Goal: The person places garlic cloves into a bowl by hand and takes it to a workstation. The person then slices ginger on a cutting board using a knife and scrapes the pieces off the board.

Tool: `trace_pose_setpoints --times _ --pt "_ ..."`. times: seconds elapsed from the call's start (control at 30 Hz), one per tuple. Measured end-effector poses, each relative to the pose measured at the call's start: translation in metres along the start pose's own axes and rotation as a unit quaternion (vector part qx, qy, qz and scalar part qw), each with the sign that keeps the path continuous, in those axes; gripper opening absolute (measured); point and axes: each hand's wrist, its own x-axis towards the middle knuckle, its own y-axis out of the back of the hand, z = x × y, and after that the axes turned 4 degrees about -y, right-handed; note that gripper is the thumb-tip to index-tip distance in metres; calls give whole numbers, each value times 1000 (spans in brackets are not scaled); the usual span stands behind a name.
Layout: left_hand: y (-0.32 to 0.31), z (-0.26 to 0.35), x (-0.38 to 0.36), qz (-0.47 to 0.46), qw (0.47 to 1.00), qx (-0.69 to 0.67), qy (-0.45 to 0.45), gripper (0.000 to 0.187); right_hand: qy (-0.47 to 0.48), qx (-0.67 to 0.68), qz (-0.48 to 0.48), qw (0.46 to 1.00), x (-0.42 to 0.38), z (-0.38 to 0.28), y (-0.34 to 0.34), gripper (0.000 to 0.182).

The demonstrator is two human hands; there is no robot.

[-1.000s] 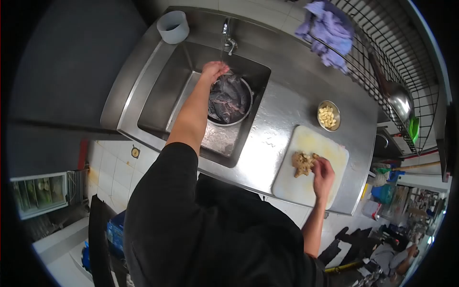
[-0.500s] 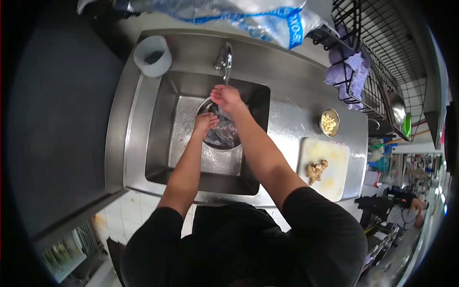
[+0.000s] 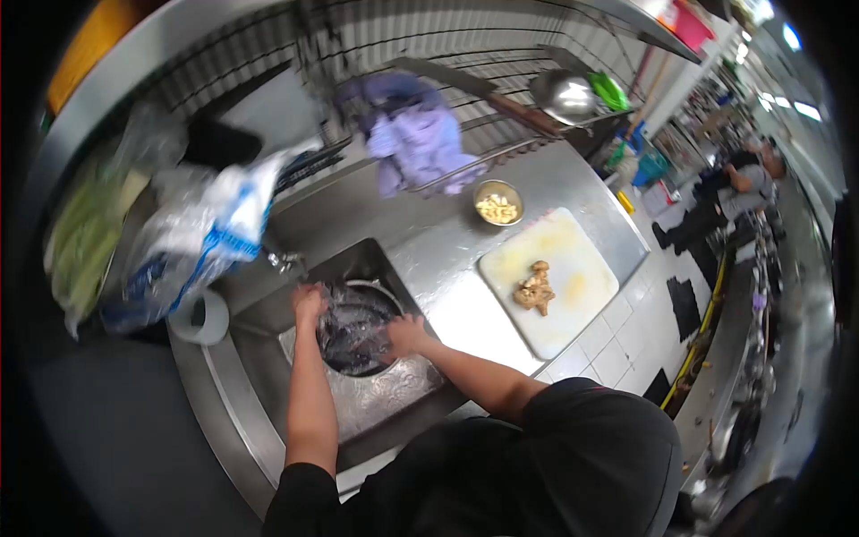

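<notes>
A round metal bowl (image 3: 391,295) sits in the steel sink (image 3: 403,400), with dark, wet contents (image 3: 353,327) in it that I cannot make out. My left hand (image 3: 310,302) is at the bowl's left edge, close under the tap (image 3: 284,261), and water splashes beside it. On the bowl's right side is my right hand (image 3: 404,338), its fingers apart and pointing in over the contents. The left fingers are blurred by motion and splashing water.
Right of the sink lie a small bowl of peeled cloves (image 3: 497,204) and a white cutting board (image 3: 582,309) with ginger (image 3: 535,288). Above hang a wire rack with a purple cloth (image 3: 416,143) and a cleaver (image 3: 474,89). A white container (image 3: 210,320) stands left. Another person (image 3: 734,192) is far right.
The view has turned toward the right, showing more of the rack and aisle. My hands have moved apart, from close together over the bowl to its opposite sides.
</notes>
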Motion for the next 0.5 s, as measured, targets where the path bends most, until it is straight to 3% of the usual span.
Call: trace_pose_setpoints --times 0.03,0.07,0.1,0.17,0.2,0.23,0.3,0.33,0.4,0.43,0.47,0.5 --pt "4 -75 83 58 985 95 -131 38 49 -31 64 996 -44 4 20 34" --pt "10 -92 114 114 948 247 -166 37 -3 74 49 996 -57 8 23 33" --pt "7 -72 108 112 947 247 -174 37 -49 177 30 983 -67 13 29 33" --pt "13 -21 72 -7 997 65 -28 38 -3 202 42 978 -88 30 61 31" --pt "18 -30 103 -68 997 35 -18 38 43 224 51 972 -100 32 87 29" --pt "19 -21 110 -71 996 36 -24 38 64 233 94 966 -116 27 122 27" --pt "21 -4 115 -105 989 35 103 36 58 278 156 946 -158 -6 214 21" --pt "26 -1 124 -144 971 130 137 37 105 269 247 925 -175 -19 255 16" --pt "25 -16 114 -108 989 41 88 38 193 136 450 861 -187 -17 321 11" --pt "25 -23 122 -120 988 66 67 39 195 133 507 829 -194 -25 354 9" --pt "19 -38 128 -64 996 64 -11 41 202 55 568 796 -191 -24 390 8" --pt "19 -29 125 -112 981 149 -61 40 216 -3 585 781 -186 -26 429 9"
